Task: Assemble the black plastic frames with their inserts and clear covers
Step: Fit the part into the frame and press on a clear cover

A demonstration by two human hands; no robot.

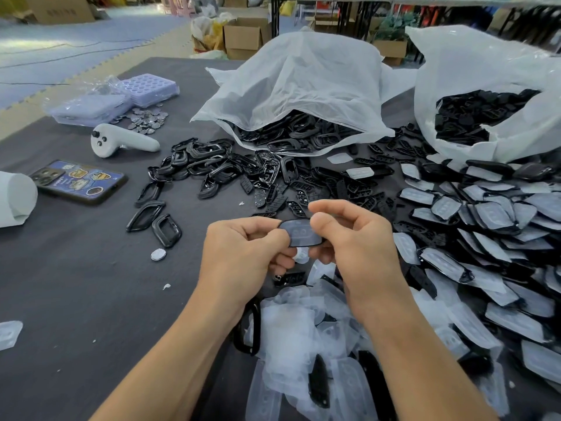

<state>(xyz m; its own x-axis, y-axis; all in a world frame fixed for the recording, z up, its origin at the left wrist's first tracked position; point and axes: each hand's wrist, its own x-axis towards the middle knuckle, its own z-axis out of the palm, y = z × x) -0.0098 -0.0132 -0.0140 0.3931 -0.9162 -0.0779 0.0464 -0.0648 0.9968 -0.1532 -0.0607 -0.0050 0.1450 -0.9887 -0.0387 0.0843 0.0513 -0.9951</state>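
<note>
Left hand (243,244) and right hand (349,238) met above the surface (76,284), forearms converging. Both sets of fingers curled, pinching one covered black frame (299,233) between them.

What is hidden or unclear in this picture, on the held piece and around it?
Head view only:
- held frame: both ends lie under the fingers of the left hand and right hand; whether its cover is seated cannot be told.
- centre bag: its own folds hide most frames inside.
- right bag: cut off by the right edge.
- round discs: too small to identify.
</note>
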